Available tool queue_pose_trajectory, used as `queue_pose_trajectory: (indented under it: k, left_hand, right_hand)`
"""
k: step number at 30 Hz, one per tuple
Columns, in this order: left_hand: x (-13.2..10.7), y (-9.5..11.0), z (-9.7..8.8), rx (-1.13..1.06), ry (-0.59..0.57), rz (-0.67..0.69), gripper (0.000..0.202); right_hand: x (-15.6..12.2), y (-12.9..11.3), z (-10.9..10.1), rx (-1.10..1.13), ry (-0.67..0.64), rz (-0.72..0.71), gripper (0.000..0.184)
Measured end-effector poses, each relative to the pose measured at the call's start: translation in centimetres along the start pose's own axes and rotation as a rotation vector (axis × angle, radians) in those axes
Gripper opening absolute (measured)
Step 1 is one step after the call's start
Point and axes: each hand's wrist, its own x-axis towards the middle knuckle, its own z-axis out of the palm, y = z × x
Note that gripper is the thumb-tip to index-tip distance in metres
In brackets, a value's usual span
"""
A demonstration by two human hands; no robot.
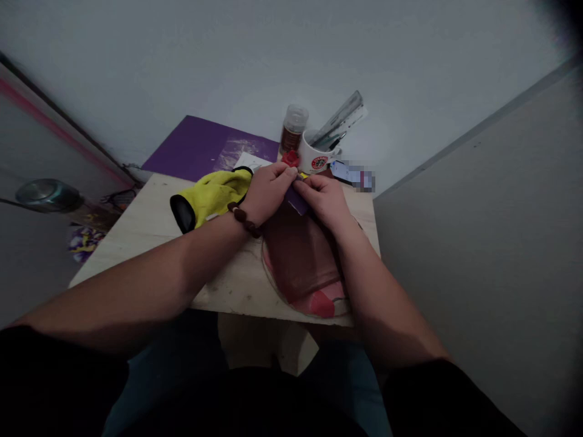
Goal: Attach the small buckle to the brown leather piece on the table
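Both hands meet over the far part of a small wooden table. My left hand, with a bead bracelet on its wrist, pinches the top of a small purple piece. My right hand grips the same purple piece from the right, fingers closed. Below the hands lies a reddish-brown flat piece with a pink-red end that reaches the table's near edge. A yellow glove with a black cuff lies just left of my left hand.
Behind the hands stand a white mug holding a clear ruler and pens, a brown jar with a pale lid and a small red thing. A purple sheet leans on the wall. A door knob is at left.
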Motion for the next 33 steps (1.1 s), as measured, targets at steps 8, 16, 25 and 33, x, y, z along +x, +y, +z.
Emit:
queue_pose_trajectory:
  k: [8,16,25,33]
  left_hand:
    - [0.02,-0.11,0.01,-0.007,0.003,0.009,0.037]
    - [-0.05,0.08,-0.01,-0.004,0.002,0.006,0.037]
    - [0.08,-0.07,-0.01,0.014,-0.004,0.015,0.038]
    - [0.09,-0.01,-0.03,0.033,0.011,0.007,0.036]
  right_hand:
    - [0.02,0.02,-0.11,0.026,0.021,-0.003,0.062]
    - [0.00,-0.06,-0.03,-0.007,0.067,-0.019,0.057]
    - [0.08,0.49,-0.05,-0.028,0.003,-0.009,0.059]
    - [0.18,0.70,0.08,-0.069,-0.024,-0.011,0.059]
